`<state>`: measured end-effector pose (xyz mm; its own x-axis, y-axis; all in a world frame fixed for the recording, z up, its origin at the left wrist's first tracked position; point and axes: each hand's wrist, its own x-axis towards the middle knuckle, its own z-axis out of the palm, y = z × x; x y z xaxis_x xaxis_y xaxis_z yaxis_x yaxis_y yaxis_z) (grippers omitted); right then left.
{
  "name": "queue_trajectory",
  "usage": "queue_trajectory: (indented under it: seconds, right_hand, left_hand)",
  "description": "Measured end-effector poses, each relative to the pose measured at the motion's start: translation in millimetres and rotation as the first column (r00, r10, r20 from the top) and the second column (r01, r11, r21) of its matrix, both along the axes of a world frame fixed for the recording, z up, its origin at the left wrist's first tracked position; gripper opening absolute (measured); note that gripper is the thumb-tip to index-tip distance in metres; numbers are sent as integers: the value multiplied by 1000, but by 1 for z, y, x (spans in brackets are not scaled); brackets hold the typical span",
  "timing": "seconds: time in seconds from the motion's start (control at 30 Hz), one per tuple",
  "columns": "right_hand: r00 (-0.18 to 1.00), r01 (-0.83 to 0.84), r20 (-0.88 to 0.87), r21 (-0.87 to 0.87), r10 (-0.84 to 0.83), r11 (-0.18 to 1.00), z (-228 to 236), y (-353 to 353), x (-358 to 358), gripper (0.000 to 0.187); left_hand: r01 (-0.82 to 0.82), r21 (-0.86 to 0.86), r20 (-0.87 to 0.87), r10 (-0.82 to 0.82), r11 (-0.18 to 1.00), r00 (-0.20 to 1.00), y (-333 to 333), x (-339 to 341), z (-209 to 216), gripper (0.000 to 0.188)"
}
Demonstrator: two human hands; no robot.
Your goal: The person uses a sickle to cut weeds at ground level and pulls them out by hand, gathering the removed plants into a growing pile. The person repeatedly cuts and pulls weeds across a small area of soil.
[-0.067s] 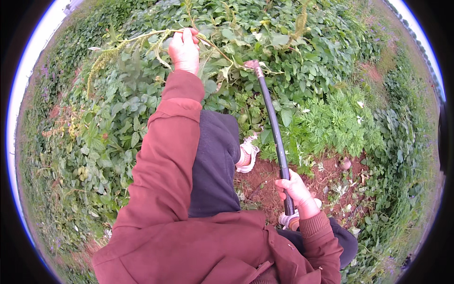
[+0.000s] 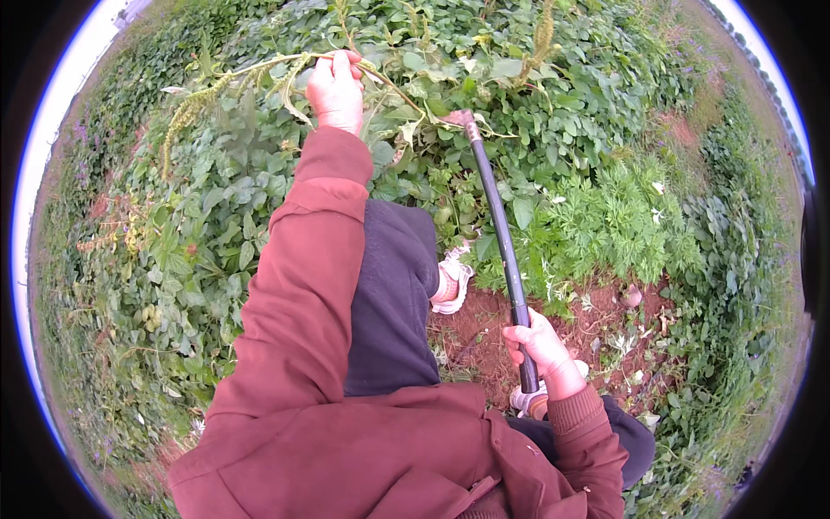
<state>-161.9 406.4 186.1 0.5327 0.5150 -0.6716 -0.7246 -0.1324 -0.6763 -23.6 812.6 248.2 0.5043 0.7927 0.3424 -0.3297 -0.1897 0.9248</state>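
My left hand (image 2: 335, 93), raised at the far side, is closed round the stem of a tall weed (image 2: 259, 65). The stem bends over to the left, and its greenish seed spike (image 2: 183, 121) droops there. Lower right, my right hand (image 2: 540, 346) wraps round the dark handle (image 2: 501, 225) of a long-handled sickle near its butt end. The sickle's metal head (image 2: 462, 119) is at the far end of the handle, beside the weed's lower stem and right of my left hand. Leaves partly surround the blade, so whether it touches the stem I cannot tell.
Dense leafy vines (image 2: 233, 190) spread ahead and to the left. A feathery bright green plant (image 2: 622, 225) grows right of the handle. Reddish bare soil (image 2: 480, 337) lies round my shoes (image 2: 454, 281). Another seed spike (image 2: 542, 35) stands upright at the far right.
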Motion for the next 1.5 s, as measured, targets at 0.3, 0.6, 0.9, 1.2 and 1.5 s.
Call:
queue_trajectory:
  seconds: [0.3,0.6,0.9,1.2,1.5]
  right_hand:
    - [997,-32,65,3,32,999,-15,47,29,16]
    - [996,33,-81,-92,-40,995,10,-13,-12,17]
    - [999,-8,-47,-71,5,997,10,25,-21,16]
    - [947,303,-97,-39,-305,952,125,-110,-79,19]
    - [860,459,251,3,-445,889,148,-127,-16,17]
  left_hand:
    - [-13,122,-27,17,992,1000,-11,3,0,20]
    - [-96,12,-60,97,995,994,16,-1,-18,20]
    - [-153,101,-20,156,983,988,5,-1,-13,19]
    - [-152,10,61,151,988,987,-7,6,9,21]
    - [-83,692,-83,193,717,978,-74,45,20,19]
